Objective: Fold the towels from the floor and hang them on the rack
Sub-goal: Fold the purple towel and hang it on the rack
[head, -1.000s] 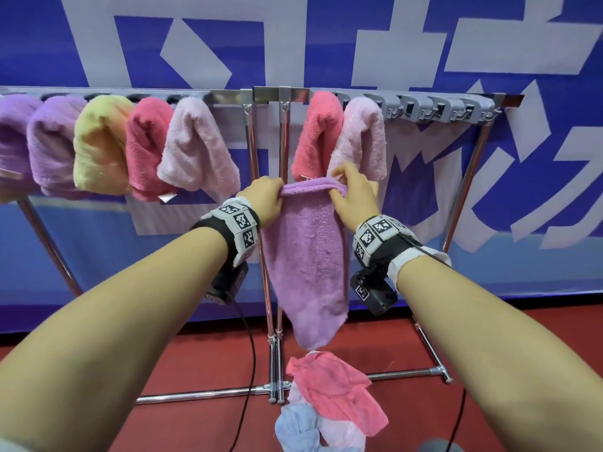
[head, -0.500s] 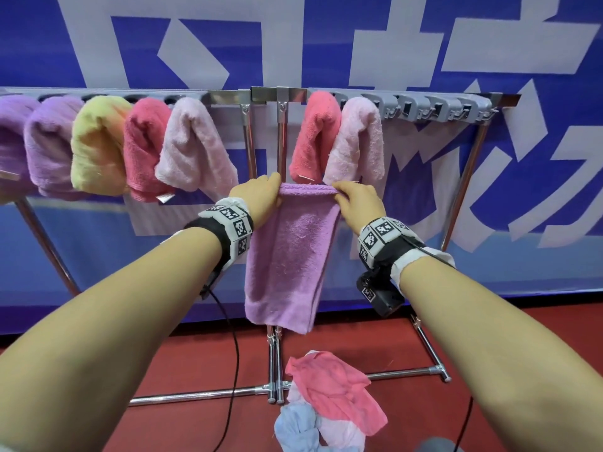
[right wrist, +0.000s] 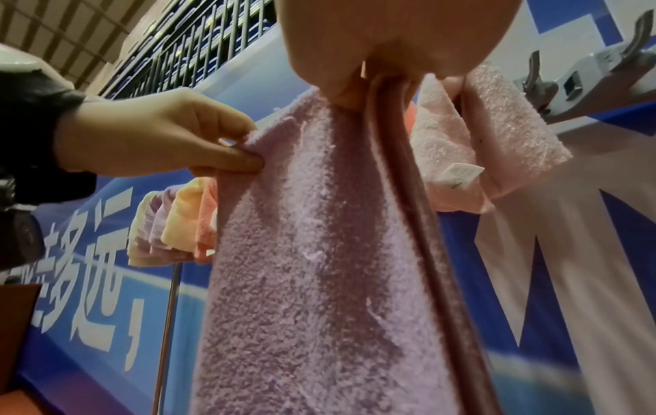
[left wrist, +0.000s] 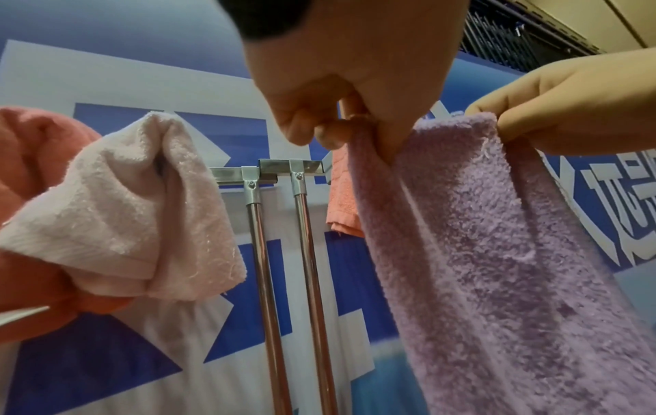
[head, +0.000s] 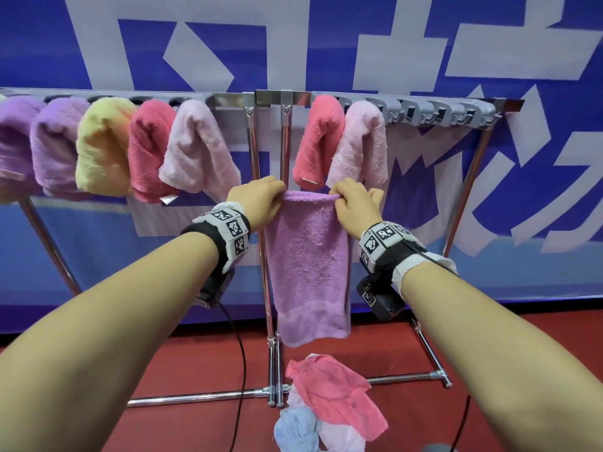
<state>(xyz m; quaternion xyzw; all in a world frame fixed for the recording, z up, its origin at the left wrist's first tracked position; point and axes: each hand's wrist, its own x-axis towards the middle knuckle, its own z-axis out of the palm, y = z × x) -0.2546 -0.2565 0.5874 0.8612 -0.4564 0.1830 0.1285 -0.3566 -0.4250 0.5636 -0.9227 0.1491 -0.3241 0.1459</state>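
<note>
A folded purple towel hangs straight down in front of the rack. My left hand pinches its top left corner and my right hand pinches its top right corner. The left wrist view shows the left hand pinching the purple towel. In the right wrist view the right hand grips the folded edge of the purple towel. Several folded towels hang on the rack, among them a pale pink towel and a coral towel just behind my hands.
A pile of loose towels, pink, blue and white, lies on the red floor below. Empty grey clips line the rack's right end. The rack's chrome uprights stand behind the held towel. A black cable hangs from my left wrist.
The hanging purple towel has settled from a twisted, swinging shape into a flat rectangle. Both hands keep their hold on the top edge and have moved slightly apart.
</note>
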